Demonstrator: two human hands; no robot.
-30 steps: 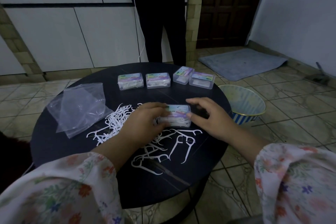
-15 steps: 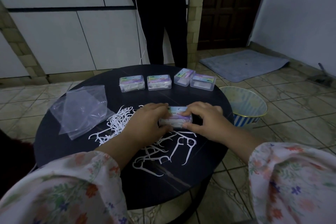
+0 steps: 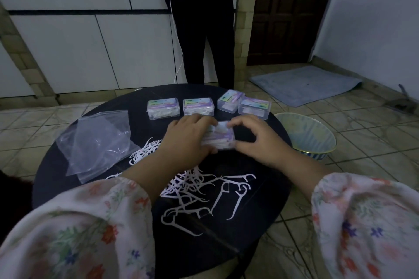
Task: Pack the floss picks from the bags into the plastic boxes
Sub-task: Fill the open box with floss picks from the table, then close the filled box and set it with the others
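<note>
A clear plastic box with a purple label, holding white floss picks, sits between both my hands over the round black table. My left hand grips its left end and my right hand pinches its right end with thumb and fingers. Loose white floss picks lie scattered on the table in front of me, partly under my left forearm. Several closed boxes stand in a row at the table's far side. Empty clear bags lie at the left.
A person in dark trousers stands just behind the table. A striped bowl sits on the tiled floor to the right, and a grey mat lies beyond it. White cabinet doors line the back wall.
Both hands have carried the box away from me toward the row of boxes. My right hand has closed on the box's right end.
</note>
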